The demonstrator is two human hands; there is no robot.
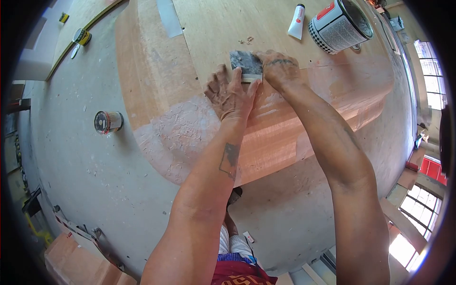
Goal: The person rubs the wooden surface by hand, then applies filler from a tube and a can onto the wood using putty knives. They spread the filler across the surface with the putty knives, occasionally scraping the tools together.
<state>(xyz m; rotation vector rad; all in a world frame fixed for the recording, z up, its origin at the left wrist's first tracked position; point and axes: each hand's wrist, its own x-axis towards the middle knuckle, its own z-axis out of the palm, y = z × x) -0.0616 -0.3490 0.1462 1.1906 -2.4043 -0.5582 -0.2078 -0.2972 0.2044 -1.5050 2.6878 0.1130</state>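
Note:
A flat grey putty scraper, smeared dark with a paler lower edge, is over the seam of a curved wooden panel. My right hand is closed at the scraper's right side, its fingertips mostly hidden behind the knuckles. My left hand lies palm down with fingers spread on the panel. Its index finger and thumb touch or nearly touch the scraper's lower edge. Pinkish, rough putty coats the panel below my left hand. Smoother putty covers the surface below my right hand.
A large can and a white tube are on the panel at the upper right. Small putty crumbs lie above the scraper. A smaller tin and a yellow-labelled tin stand to the left on the grey floor.

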